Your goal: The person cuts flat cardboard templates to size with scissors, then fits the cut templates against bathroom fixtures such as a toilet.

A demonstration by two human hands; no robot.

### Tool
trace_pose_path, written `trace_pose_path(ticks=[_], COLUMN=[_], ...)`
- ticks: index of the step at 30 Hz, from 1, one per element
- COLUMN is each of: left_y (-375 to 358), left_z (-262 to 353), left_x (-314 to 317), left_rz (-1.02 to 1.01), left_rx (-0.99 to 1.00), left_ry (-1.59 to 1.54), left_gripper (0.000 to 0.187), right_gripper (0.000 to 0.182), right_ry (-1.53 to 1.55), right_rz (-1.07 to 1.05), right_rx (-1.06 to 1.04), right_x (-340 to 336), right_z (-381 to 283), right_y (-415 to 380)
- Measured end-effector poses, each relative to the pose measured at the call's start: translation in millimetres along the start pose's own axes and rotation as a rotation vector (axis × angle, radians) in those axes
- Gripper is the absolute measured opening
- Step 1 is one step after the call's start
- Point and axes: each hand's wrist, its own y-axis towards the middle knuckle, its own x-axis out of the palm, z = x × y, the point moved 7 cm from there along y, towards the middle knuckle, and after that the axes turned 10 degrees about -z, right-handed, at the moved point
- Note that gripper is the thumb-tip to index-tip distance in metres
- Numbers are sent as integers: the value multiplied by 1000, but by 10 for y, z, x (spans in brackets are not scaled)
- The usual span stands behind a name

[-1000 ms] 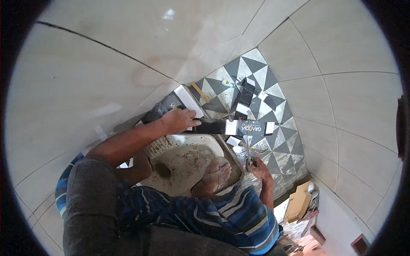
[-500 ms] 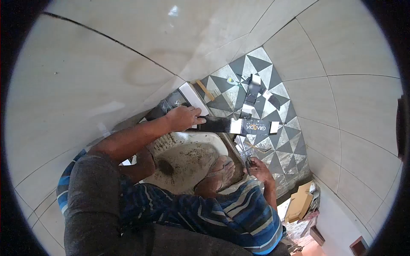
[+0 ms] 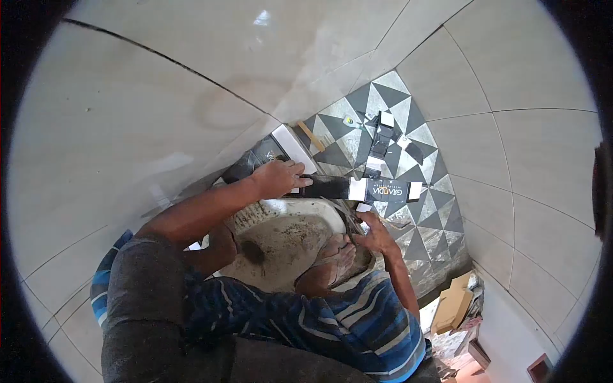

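the left hand [image 3: 279,179] lies palm down, fingers partly extended, over the near end of a long black and white cardboard strip [image 3: 330,187]; whether it grips the strip or only presses on it cannot be told. the strip extends to the right from the fingers, past the upper edge of a stained white ceramic squat pan [image 3: 287,223], and ends over the tiled floor [image 3: 418,210]. its outer section is a dark grey panel with the lettering "grandia", upside down in this view, with a white section on either side.

the right hand [image 3: 377,235] is closed on a grey metal scissor-like tool [image 3: 350,223] — the slender metal part points up and to the left, toward the underside of the strip. the exact position of the blades is too small to tell.

a black printed box with a white side panel [image 3: 294,150] is set against the wall, just beyond the left hand. a narrow light-brown wooden strip [image 3: 311,136] lies beside that panel. farther out on the grey and white triangle-patterned floor are a black cardboard piece with white ends [image 3: 381,142], a small dark flat piece [image 3: 414,152] and a small green and white item [image 3: 350,122]. one bare-toed foot in a sandal [image 3: 337,256] rests at the right side of the pan — between the two hands and the striped blue shorts [image 3: 319,319].
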Motion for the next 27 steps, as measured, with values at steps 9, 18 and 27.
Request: trace_pose_path(ticks=[9,18,27], left_y=[7,6,14], left_z=[17,17,25], left_x=[12,3,3], left_rz=[-38,-34,-102], left_rx=[-8,18,-13], left_ry=[75,90,89], left_gripper=[39,46,38], right_gripper=[74,71,70], right_ry=[-58,-60,-48], right_rz=[9,43,54], right_rx=[-77,-150,-130], right_x=[-20,-91,-131], right_z=[-44,-210,-211], right_y=[197,201,196])
